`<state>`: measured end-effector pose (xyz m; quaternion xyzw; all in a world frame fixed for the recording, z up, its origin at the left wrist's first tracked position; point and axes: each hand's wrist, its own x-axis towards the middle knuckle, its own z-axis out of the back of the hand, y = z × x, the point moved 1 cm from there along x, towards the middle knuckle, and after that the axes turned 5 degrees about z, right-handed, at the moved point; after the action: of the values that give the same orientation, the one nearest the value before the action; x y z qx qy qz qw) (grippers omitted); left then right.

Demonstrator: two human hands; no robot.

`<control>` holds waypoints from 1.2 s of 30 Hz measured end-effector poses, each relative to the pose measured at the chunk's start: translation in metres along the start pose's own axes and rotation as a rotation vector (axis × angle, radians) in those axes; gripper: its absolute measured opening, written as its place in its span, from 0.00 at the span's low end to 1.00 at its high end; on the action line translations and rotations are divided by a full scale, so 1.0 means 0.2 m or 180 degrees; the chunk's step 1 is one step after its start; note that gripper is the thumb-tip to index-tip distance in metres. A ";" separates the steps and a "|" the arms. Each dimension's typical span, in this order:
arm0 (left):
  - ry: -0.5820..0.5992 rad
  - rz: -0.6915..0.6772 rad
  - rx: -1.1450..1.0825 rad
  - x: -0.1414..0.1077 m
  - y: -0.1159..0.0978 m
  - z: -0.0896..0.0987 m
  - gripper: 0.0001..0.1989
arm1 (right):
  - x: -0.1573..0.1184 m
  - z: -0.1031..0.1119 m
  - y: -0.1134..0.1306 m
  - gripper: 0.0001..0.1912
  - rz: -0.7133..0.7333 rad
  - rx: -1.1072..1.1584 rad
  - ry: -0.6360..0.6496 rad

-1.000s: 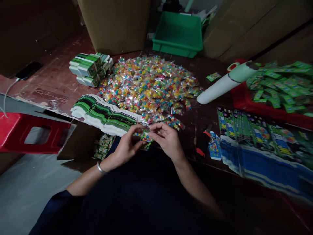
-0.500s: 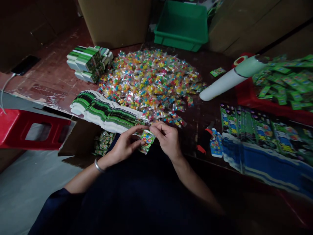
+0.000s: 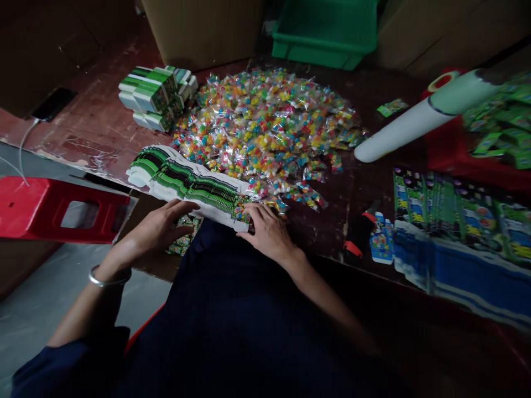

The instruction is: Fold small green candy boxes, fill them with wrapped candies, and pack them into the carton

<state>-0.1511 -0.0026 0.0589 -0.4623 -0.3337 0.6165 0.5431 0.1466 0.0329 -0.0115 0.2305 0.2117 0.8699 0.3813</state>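
A fanned row of flat green-and-white printed cartons runs along the table's front edge. My right hand rests at the row's right end, thumb and fingers on the last carton; whether it pinches one is hard to tell. Over the box of small green packets, my left hand hovers with fingers apart and nothing in it, a silver bangle on the wrist. Behind the row lies a large heap of clear bags of colourful candies.
Banded carton stacks, a phone and a green bin are at the back. To the right lie a white tube, a red-black cutter, a blue carton and printed sheets. A red stool stands left.
The small green carton is no longer between my hands. My left hand has moved left and opened over the box; my right hand has come down onto the carton row. The view has shifted slightly.
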 end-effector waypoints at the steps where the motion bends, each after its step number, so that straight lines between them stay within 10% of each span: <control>1: 0.0173 0.0037 0.0024 0.00 -0.01 -0.03 0.17 | 0.00 0.00 0.00 0.23 0.0012 -0.0054 0.0030; 6: 0.1009 0.0420 -0.0515 0.02 -0.02 -0.30 0.16 | -0.05 0.04 0.00 0.06 0.0316 0.0031 -0.0252; 13: 0.1054 0.1170 -0.2961 0.11 -0.02 -0.67 0.26 | -0.16 0.15 0.10 0.14 0.0733 -0.0197 -0.1357; 17: 0.1180 0.1014 -0.3327 0.15 -0.07 -0.68 0.25 | -0.16 0.17 0.16 0.19 0.1171 0.0083 -0.1285; 22: 0.1560 0.0592 -0.2852 0.15 -0.08 -0.62 0.31 | -0.11 0.21 0.14 0.33 0.0254 0.0895 -0.0702; 30: 0.2046 0.0701 -0.1891 0.11 -0.09 -0.57 0.24 | -0.07 0.33 0.12 0.15 -0.0336 0.2013 0.0124; 36: 0.0978 0.0432 -0.2053 0.10 -0.11 -0.64 0.18 | -0.07 0.27 0.12 0.17 -0.0854 0.1948 -0.1283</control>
<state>-0.0237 0.0099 0.0300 -0.7181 -0.3940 0.4375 0.3710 0.1720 0.0172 0.0409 0.4701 0.4105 0.6462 0.4392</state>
